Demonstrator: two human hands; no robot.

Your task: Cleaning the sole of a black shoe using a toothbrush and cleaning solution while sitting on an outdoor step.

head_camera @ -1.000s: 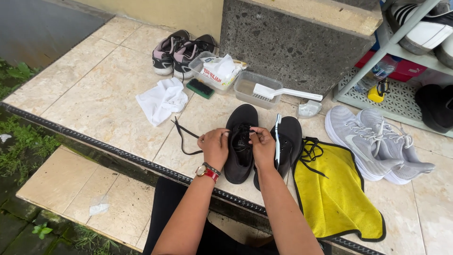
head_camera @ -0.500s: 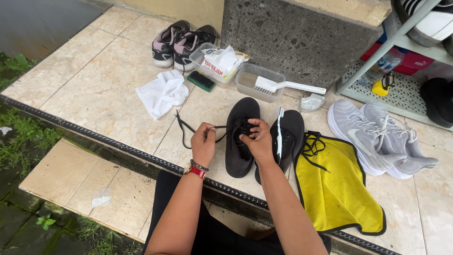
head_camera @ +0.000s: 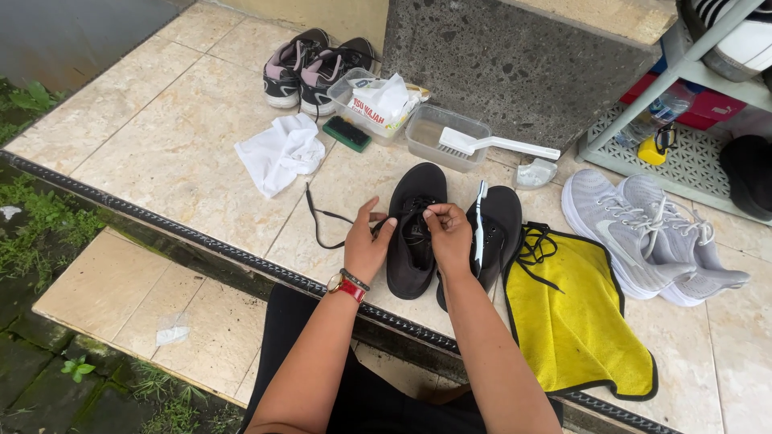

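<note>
Beige tiles (head_camera: 161, 153) carried a black sneaker (head_camera: 412, 241) lying toe-away, so its eyelets faced both hands: left hand (head_camera: 368, 245) pinched the black shoelace (head_camera: 322, 225), right hand (head_camera: 449, 233) pinched the tongue area.

Matt black fabric shoe (head_camera: 414, 233) with a thin black woven lace (head_camera: 322, 229). Soft yellow microfibre cloth with black stitched edging (head_camera: 575, 321). Crumpled white cotton rag (head_camera: 277, 153). Clear, slightly cloudy plastic tub (head_camera: 438, 141) holding a smooth white plastic brush (head_camera: 498, 145). Pale grey knit-mesh trainers (head_camera: 643, 233). Polished beige stone floor tiles (head_camera: 161, 137), faintly glossy. Rough, speckled dark grey stone block (head_camera: 515, 64).
</note>
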